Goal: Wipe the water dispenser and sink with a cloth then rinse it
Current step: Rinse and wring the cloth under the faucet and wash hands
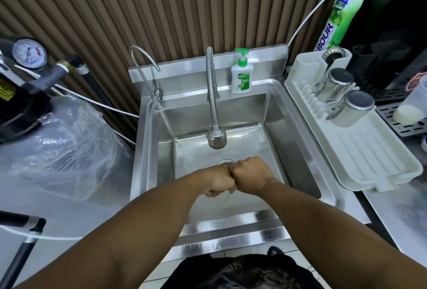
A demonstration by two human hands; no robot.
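Note:
Both my hands hang over the steel sink, just in front of the drain. My left hand and my right hand are clenched into fists and pressed knuckle to knuckle. No cloth shows; anything inside the fists is hidden. The flexible spring faucet curves down, its spray head a little above and behind my hands, and no water is visibly running. A thin gooseneck water dispenser tap stands at the sink's back left corner.
A Dettol hand-soap pump stands on the back ledge. To the right, a white dish rack holds two upturned metal cups; a green dish-liquid bottle is behind it. At left stands a plastic-wrapped filter tank with a pressure gauge.

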